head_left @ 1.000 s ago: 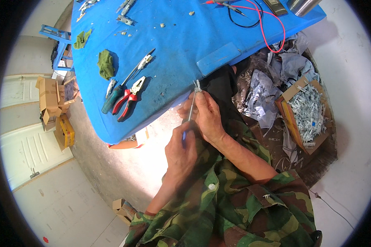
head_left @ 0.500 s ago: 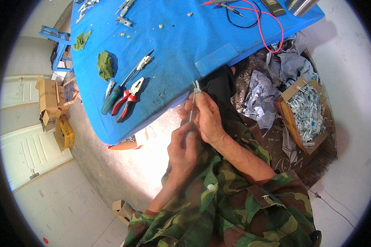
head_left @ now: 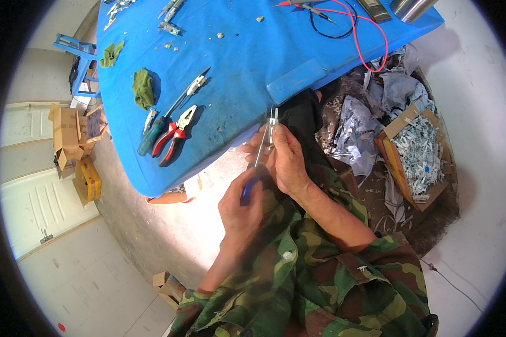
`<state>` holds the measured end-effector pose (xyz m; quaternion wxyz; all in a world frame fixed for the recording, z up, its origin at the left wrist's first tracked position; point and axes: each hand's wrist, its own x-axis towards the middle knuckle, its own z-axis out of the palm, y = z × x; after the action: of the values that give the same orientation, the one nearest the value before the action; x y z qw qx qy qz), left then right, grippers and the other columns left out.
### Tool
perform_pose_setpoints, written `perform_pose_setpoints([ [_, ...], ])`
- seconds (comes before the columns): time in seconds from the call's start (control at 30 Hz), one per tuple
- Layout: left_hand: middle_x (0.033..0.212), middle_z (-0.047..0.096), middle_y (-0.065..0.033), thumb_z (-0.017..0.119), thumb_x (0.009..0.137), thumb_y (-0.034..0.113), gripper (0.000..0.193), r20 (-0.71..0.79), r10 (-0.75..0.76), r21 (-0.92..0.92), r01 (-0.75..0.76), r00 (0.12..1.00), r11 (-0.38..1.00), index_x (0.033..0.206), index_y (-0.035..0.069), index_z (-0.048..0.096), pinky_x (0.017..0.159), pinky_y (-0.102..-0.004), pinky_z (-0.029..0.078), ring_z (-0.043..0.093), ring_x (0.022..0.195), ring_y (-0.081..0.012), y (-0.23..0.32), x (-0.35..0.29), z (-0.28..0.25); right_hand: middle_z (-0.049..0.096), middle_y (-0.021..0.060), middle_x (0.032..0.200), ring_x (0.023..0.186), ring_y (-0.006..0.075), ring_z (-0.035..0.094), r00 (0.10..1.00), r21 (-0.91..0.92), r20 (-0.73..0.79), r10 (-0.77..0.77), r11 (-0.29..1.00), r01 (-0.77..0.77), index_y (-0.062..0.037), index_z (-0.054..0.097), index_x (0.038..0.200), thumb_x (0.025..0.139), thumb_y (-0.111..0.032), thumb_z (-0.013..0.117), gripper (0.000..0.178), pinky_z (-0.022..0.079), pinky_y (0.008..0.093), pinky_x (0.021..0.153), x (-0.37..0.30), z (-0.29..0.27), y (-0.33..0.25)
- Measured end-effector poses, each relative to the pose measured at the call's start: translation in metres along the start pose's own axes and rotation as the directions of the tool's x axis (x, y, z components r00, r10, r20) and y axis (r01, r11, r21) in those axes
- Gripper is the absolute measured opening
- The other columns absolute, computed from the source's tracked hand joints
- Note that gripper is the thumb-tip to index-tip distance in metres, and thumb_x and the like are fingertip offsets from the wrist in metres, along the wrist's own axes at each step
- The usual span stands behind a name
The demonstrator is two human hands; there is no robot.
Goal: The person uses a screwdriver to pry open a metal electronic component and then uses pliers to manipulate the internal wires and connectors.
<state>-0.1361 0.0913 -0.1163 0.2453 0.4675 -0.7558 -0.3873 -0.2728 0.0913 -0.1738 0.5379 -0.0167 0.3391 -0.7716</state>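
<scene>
My left hand (head_left: 240,209) is closed around the blue handle (head_left: 248,192) of a screwdriver, whose thin metal shaft (head_left: 260,151) slants up toward my other hand. Its tip lies against or just beside a small white and metal part (head_left: 272,124) with two thin prongs pointing up; exactly where they meet is hidden. Thumb and fingers of my right hand (head_left: 288,163) pinch this part just off the table's near edge. On the blue-covered table (head_left: 236,73), red-and-black pliers (head_left: 177,135) lie beside a teal-handled screwdriver (head_left: 153,137).
Green cloths (head_left: 143,90) and small crumbs lie on the table. Red and black test leads (head_left: 354,33) and a metal cup (head_left: 409,9) are at its far right. To my right stands a carton (head_left: 396,163) of shredded-looking white pieces. Cardboard boxes (head_left: 70,135) and a blue stool (head_left: 78,50) stand left.
My left hand has drawn down and slightly left, bringing the blue handle into sight. The part in my right hand has turned, showing more of its body.
</scene>
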Motion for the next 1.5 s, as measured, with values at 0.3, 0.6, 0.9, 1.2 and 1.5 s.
perform_pose_setpoints([
  [0.3, 0.102, 0.075, -0.0178, 0.073, 0.088, -0.001, 0.031, 0.077, 0.091, 0.085, -0.098, 0.993, 0.992, 0.119, 0.004, 0.07, 0.075, -0.0343, 0.058, 0.076, 0.089, -0.0291, 0.005, 0.009, -0.021, 0.064, 0.0061, 0.097, 0.095, 0.0248, 0.071, 0.998, -0.027, 0.057, -0.023, 0.999, 0.025, -0.0073, 0.056, 0.115, 0.112, -0.035, 0.044, 0.031, 0.061, 0.0398, 0.081, -0.001, -0.004, 0.001],
  [0.6, 0.098, 0.075, -0.0146, 0.072, 0.091, 0.002, 0.027, 0.114, 0.069, 0.095, -0.08, 0.991, 0.992, 0.118, 0.001, 0.071, 0.075, -0.0308, 0.056, 0.073, 0.084, -0.0209, 0.015, 0.017, -0.031, 0.064, 0.0072, 0.096, 0.09, 0.0222, 0.073, 0.997, -0.04, 0.072, -0.034, 0.999, 0.037, -0.0062, 0.053, 0.113, 0.112, -0.035, 0.045, 0.03, 0.061, 0.0356, 0.077, 0.0, -0.004, 0.003],
  [0.9, 0.096, 0.076, -0.0153, 0.073, 0.09, 0.001, 0.027, 0.068, 0.084, 0.087, -0.09, 0.994, 0.992, 0.117, 0.003, 0.071, 0.065, -0.0305, 0.055, 0.072, 0.073, -0.0216, 0.006, 0.015, -0.019, 0.063, 0.0061, 0.092, 0.084, 0.0206, 0.072, 0.997, -0.037, 0.067, -0.05, 0.998, 0.053, -0.0065, 0.052, 0.111, 0.112, -0.035, 0.046, 0.029, 0.06, 0.0357, 0.076, 0.002, -0.007, 0.007],
  [1.2, 0.09, 0.074, -0.0108, 0.073, 0.09, -0.001, 0.025, -0.038, 0.118, 0.029, -0.117, 0.992, 0.993, 0.115, 0.0, 0.072, 0.067, -0.0262, 0.052, 0.067, 0.074, -0.012, -0.009, 0.008, 0.012, 0.063, 0.0038, 0.091, 0.082, 0.0179, 0.068, 0.998, -0.042, 0.016, -0.064, 0.997, 0.065, -0.0077, 0.057, 0.106, 0.111, -0.038, 0.048, 0.032, 0.06, 0.0362, 0.075, 0.001, -0.003, 0.005],
  [1.5, 0.099, 0.076, -0.0151, 0.071, 0.091, -0.002, 0.029, -0.035, 0.133, -0.007, -0.133, 0.991, 0.991, 0.12, -0.001, 0.069, 0.078, -0.0304, 0.056, 0.073, 0.088, -0.0184, -0.018, 0.006, 0.022, 0.064, 0.0042, 0.091, 0.082, 0.0186, 0.068, 0.998, -0.065, -0.003, -0.058, 0.996, 0.058, -0.0075, 0.058, 0.104, 0.111, -0.04, 0.047, 0.035, 0.059, 0.0357, 0.074, 0.0, -0.001, 0.004],
])
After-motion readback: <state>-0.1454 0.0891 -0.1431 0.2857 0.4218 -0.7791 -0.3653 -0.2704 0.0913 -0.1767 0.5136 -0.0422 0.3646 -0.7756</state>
